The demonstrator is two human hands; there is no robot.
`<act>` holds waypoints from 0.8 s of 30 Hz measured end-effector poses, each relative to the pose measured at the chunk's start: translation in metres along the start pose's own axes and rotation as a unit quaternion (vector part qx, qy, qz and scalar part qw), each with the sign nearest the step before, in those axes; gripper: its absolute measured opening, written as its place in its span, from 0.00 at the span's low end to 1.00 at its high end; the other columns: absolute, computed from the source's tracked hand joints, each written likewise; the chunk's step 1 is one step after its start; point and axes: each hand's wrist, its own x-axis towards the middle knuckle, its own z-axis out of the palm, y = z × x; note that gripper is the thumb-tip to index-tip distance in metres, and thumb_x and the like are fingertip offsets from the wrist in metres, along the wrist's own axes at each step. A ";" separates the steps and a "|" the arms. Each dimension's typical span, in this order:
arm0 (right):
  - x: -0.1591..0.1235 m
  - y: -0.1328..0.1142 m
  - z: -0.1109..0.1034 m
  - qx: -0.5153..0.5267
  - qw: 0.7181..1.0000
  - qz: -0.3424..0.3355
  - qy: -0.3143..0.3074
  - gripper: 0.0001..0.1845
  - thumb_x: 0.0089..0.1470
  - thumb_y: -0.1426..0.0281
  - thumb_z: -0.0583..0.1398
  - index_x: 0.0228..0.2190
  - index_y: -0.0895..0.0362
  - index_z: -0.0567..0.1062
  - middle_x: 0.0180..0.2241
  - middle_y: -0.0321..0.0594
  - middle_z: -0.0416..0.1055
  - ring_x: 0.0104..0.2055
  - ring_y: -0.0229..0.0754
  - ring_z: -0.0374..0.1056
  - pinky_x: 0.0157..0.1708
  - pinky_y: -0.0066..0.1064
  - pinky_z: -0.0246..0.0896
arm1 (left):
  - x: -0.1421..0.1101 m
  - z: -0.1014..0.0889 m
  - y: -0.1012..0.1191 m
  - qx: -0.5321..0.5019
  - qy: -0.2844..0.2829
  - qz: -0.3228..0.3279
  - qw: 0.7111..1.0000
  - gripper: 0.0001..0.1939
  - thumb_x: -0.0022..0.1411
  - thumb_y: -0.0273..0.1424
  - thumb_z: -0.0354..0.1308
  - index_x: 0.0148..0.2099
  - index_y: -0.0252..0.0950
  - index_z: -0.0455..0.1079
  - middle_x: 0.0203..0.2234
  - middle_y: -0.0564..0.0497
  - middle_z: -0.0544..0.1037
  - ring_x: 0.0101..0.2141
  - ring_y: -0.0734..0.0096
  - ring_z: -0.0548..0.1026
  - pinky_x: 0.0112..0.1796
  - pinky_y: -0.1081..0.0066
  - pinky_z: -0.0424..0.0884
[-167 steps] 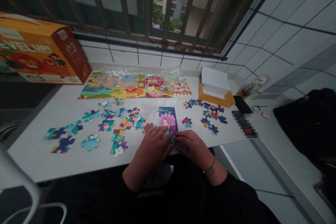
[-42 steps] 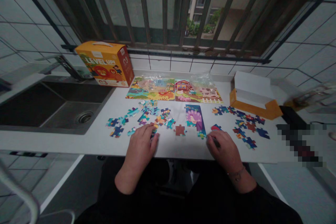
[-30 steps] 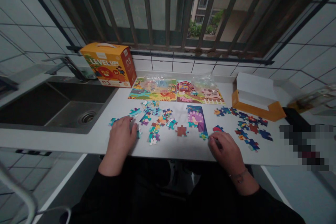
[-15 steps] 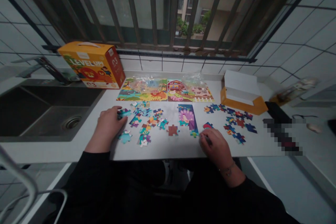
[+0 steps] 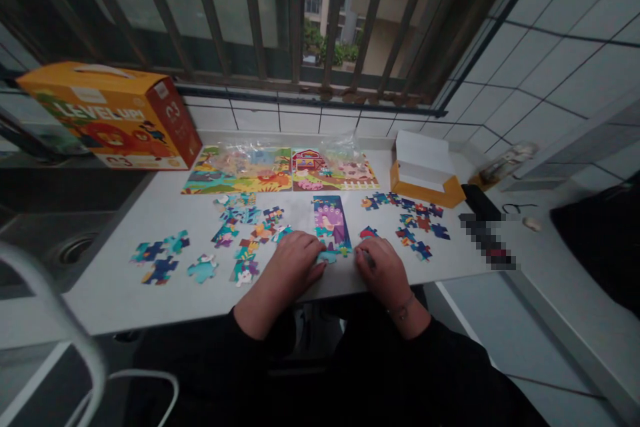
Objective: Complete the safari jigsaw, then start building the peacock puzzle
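Observation:
My left hand [image 5: 295,267] is closed on a teal puzzle piece [image 5: 327,257] just below the partly joined puzzle [image 5: 330,221], which shows a purple figure on dark blue. My right hand [image 5: 384,272] rests on the counter at that puzzle's lower right corner, fingers curled together close to a small green piece [image 5: 344,251]; whether something is between them is hidden. Beyond its knuckles lies a red and blue piece [image 5: 369,232]. Left of my left hand are loose teal and orange pieces [image 5: 247,250], one partly covered by my fingers.
Puzzle pieces [image 5: 159,257] lie at the far left, more dark blue pieces [image 5: 423,221] at right. Behind are two picture sheets [image 5: 240,177] under clear plastic, an orange box [image 5: 115,120] and an open box [image 5: 425,177]. A sink [image 5: 45,213] borders the counter's left.
My left hand has moved right from the left-hand pieces to the joined puzzle, bringing a teal piece. The brown piece there is now out of sight. The view has turned right; my right hand stays put.

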 end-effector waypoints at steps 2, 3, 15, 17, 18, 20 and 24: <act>0.001 0.000 0.000 -0.001 1.000 0.000 -0.001 0.07 0.71 0.73 0.60 0.38 0.51 0.75 0.37 0.42 0.79 0.43 0.50 0.75 0.47 0.41 0.69 | 0.011 0.005 0.002 0.017 0.001 -0.014 1.000 0.12 0.71 0.33 0.66 0.55 0.39 0.78 0.50 0.42 0.83 0.54 0.48 0.77 0.57 0.49 0.73; 0.001 -0.001 0.000 -0.002 1.000 0.001 -0.002 0.07 0.71 0.73 0.60 0.38 0.52 0.75 0.37 0.42 0.79 0.42 0.50 0.74 0.47 0.41 0.69 | 0.016 0.006 0.002 0.025 0.000 -0.021 0.999 0.12 0.71 0.33 0.65 0.55 0.38 0.79 0.50 0.42 0.83 0.54 0.47 0.77 0.57 0.48 0.73; 0.002 0.000 0.000 0.008 0.999 0.030 -0.027 0.09 0.73 0.71 0.58 0.38 0.51 0.75 0.37 0.42 0.78 0.43 0.50 0.73 0.48 0.44 0.68 | 0.018 0.015 -0.007 0.052 0.000 0.023 0.998 0.18 0.71 0.26 0.60 0.58 0.45 0.82 0.57 0.42 0.82 0.59 0.47 0.77 0.60 0.45 0.72; 0.002 0.000 0.000 0.009 0.999 0.030 -0.029 0.08 0.73 0.71 0.58 0.38 0.51 0.74 0.37 0.42 0.78 0.43 0.50 0.73 0.48 0.43 0.68 | 0.018 0.014 -0.006 0.052 -0.010 0.026 0.998 0.18 0.72 0.26 0.60 0.59 0.45 0.82 0.58 0.43 0.82 0.60 0.47 0.77 0.61 0.45 0.72; 0.002 0.000 0.000 0.010 0.999 0.029 -0.029 0.08 0.73 0.71 0.58 0.38 0.51 0.74 0.37 0.42 0.78 0.43 0.50 0.73 0.48 0.43 0.68 | 0.019 0.012 -0.006 0.051 -0.016 0.026 0.998 0.18 0.72 0.27 0.60 0.59 0.45 0.82 0.58 0.43 0.83 0.60 0.48 0.77 0.61 0.45 0.71; 0.002 0.000 0.000 0.010 0.999 0.029 -0.031 0.08 0.73 0.72 0.58 0.39 0.51 0.74 0.37 0.42 0.78 0.43 0.50 0.73 0.48 0.43 0.68 | 0.019 0.010 -0.003 0.049 -0.022 0.026 0.998 0.18 0.73 0.26 0.59 0.59 0.44 0.81 0.58 0.43 0.83 0.60 0.48 0.78 0.62 0.44 0.71; 0.001 0.001 0.001 0.006 0.999 0.026 -0.035 0.07 0.73 0.71 0.59 0.38 0.51 0.74 0.37 0.42 0.78 0.43 0.50 0.73 0.48 0.43 0.68 | 0.015 0.011 0.000 0.055 -0.030 0.023 0.998 0.19 0.74 0.25 0.58 0.62 0.43 0.79 0.61 0.42 0.83 0.60 0.48 0.80 0.64 0.41 0.70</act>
